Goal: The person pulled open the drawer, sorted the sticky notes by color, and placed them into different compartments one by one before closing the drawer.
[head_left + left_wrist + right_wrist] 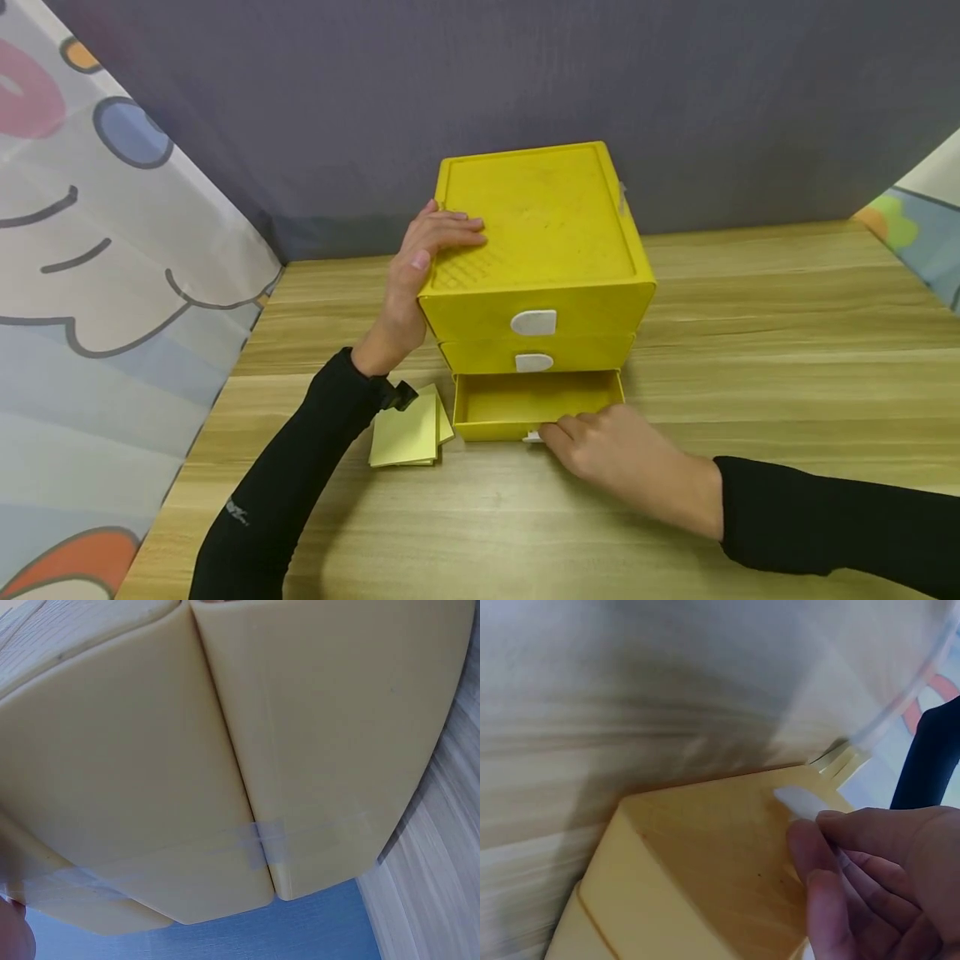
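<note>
- Closest to the cam: right hand (618, 458) comes in from the right w/ a black sleeve, fingers curled and pinching the small white tab (532, 436) at the front of the bottom drawer (525, 406). The right wrist view shows the fingertips (821, 855) right on that white tab, yellow drawer front under them.
- Bottom drawer is pulled out partway from the yellow drawer unit (536, 250), sitting on the wooden table (750, 350). Inside looks bare yellow, as far as the head cam shows.
- Just left of the open drawer: a small stack of pale yellow sticky notes (408, 429) lying flat on the table, partly under the left forearm. Not touching the drawer afaict.
- Left hand (420, 267) is further back, on the top left edge of the unit: fingers straight and flat on the lid, thumb down the side. Pressing/steadying, not gripping anything.
- Left wrist cam is basically all pale yellow side panels up close, w/ a strip of clear tape (262, 840) over the seam.
- The 2 upper drawers are closed, each w/ its own white tab.
- Behind it all: grey-purple backdrop (450, 83), cartoon-print cloth (90, 250) on the left.
</note>
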`<state>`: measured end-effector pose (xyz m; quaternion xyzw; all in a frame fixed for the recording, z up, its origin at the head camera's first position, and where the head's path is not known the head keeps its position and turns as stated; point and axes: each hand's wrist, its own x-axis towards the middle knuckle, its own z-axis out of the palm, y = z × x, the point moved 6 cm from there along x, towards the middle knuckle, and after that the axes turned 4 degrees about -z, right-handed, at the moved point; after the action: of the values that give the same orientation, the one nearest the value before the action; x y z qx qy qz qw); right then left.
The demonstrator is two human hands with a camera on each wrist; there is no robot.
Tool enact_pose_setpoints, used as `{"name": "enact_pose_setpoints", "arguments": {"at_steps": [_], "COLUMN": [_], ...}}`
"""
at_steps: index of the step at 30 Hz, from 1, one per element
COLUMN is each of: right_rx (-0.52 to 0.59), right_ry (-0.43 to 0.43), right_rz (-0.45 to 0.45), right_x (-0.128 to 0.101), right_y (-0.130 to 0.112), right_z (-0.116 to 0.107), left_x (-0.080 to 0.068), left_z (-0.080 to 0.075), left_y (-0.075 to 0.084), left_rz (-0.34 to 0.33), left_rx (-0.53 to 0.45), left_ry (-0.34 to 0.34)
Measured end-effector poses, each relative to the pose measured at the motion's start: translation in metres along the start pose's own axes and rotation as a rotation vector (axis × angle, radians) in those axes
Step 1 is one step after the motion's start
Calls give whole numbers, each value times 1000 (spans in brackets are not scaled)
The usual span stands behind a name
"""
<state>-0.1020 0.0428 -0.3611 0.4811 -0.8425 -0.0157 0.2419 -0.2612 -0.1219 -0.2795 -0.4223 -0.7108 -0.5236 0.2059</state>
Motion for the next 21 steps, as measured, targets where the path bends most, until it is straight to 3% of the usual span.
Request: {"name": "enact_pose_setpoints", "arguments": {"at_steps": [4, 13, 21], "right_rx": [-19, -108, -34], "right_ry": [16, 142, 64], "right_rz": [-25, -70, -73], "right_x": [-4, -12, -10], "right_y": [-9, -38, -48], "right_z": [-3, -14, -20], "left_x": [0, 1, 1], "left_z": [0, 0, 0], "left_y": [1, -1, -2], "left_rz": [3, 4, 4], "left_rx": [-4, -4, -12], "left_ry": [1, -1, 4]}}
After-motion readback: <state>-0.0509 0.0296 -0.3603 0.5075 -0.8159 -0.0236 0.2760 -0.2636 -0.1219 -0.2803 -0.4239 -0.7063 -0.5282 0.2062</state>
